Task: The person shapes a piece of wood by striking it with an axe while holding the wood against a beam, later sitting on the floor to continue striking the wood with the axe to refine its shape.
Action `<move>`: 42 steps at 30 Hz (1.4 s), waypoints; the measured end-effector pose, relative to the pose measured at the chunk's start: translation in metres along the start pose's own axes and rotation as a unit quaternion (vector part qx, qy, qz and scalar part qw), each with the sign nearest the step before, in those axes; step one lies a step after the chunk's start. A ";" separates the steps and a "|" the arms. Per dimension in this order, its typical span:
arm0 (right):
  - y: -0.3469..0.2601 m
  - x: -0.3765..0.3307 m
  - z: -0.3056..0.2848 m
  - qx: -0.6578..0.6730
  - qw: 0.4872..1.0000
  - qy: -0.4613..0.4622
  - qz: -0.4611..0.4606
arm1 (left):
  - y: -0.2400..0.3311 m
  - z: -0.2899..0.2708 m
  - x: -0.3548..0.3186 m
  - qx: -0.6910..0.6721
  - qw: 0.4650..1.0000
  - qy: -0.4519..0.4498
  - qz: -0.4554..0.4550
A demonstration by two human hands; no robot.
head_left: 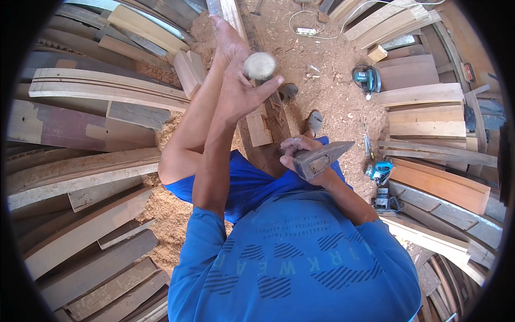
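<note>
- Head view from up high: I see the left hand (241,94) raised in front of me, holding a chisel (260,65) by its wooden handle. I can see the round top of the handle, but the blade is hidden behind the hand.
- Its fingers (268,85) are wrapped tight round the handle, with the thumb just under the round top.
- I see the right hand (300,150) lower down, close to the blue shirt. Its fingers (292,145) are closed round a hammer (322,158), right up by the grey metal head.
- The chisel is over a long plank (257,129) that runs away across the sawdust floor (332,91). A bare foot (225,35) rests by the far end of the plank.
- I think this is the chopping step: the chisel is set and the hammer is apart from it.
- I think the next hit needs the hammer to land flat on the round top, while the left hand keeps the chisel steady.
</note>
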State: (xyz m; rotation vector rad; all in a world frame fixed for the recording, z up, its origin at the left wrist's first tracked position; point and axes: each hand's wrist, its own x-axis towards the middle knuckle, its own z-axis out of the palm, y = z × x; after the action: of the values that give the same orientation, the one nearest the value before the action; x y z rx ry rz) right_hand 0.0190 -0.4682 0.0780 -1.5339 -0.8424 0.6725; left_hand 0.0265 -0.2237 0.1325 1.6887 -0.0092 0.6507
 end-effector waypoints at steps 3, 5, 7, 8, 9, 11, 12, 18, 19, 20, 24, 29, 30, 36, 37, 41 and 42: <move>-0.001 0.001 0.000 0.010 1.000 0.012 -0.008 | -0.012 -0.001 -0.006 0.040 0.996 0.068 -0.044; -0.001 0.001 0.000 -0.008 1.000 0.020 -0.012 | -0.012 0.003 -0.006 -0.024 0.989 0.123 -0.078; -0.002 0.000 -0.001 0.008 1.000 0.016 0.004 | -0.021 0.002 -0.008 -0.039 0.986 0.130 -0.094; -0.002 -0.001 -0.001 0.024 0.999 0.012 0.020 | -0.025 0.001 -0.010 -0.055 0.983 0.137 -0.108; -0.002 -0.001 -0.001 0.025 0.999 0.012 0.020 | -0.029 -0.001 -0.012 -0.054 0.983 0.137 -0.109; -0.001 -0.001 -0.001 0.021 1.000 0.013 0.020 | -0.032 -0.003 -0.014 -0.080 0.984 0.130 -0.097; -0.001 -0.001 -0.001 0.021 0.999 0.014 0.020 | -0.033 -0.004 -0.014 -0.080 0.984 0.129 -0.097; 0.000 0.001 -0.001 0.018 1.000 0.010 0.004 | -0.037 -0.008 -0.015 -0.080 0.988 0.104 -0.088; -0.001 0.001 -0.002 0.019 1.000 0.009 0.012 | -0.036 -0.008 -0.015 -0.077 0.988 0.103 -0.086; -0.002 0.002 -0.002 0.020 1.000 0.009 0.021 | -0.036 -0.008 -0.016 -0.074 0.988 0.102 -0.085; 0.003 0.001 0.000 0.024 1.000 0.017 0.008 | -0.033 -0.005 -0.015 -0.075 0.988 0.109 -0.075; 0.001 0.001 -0.002 0.011 1.000 0.011 -0.002 | -0.034 -0.005 -0.016 -0.089 0.984 0.117 -0.099; 0.001 0.001 -0.001 0.011 1.000 0.011 -0.003 | -0.035 -0.006 -0.017 -0.089 0.984 0.117 -0.098; 0.001 0.000 0.000 0.023 1.000 0.014 0.014 | -0.034 -0.006 -0.018 -0.108 0.983 0.125 -0.083; 0.001 0.001 0.000 0.018 1.000 0.015 0.009 | -0.035 -0.007 -0.018 -0.096 0.985 0.122 -0.078; 0.003 0.000 0.001 0.023 1.000 0.017 0.010 | -0.035 -0.008 -0.018 -0.074 0.987 0.117 -0.086; 0.003 0.000 0.001 0.023 1.000 0.018 0.010 | -0.034 -0.007 -0.018 -0.074 0.987 0.117 -0.086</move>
State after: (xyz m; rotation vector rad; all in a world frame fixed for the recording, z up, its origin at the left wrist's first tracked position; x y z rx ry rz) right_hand 0.0189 -0.4676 0.0745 -1.5101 -0.7803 0.6740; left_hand 0.0207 -0.2159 0.0942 1.4430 0.2473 0.6972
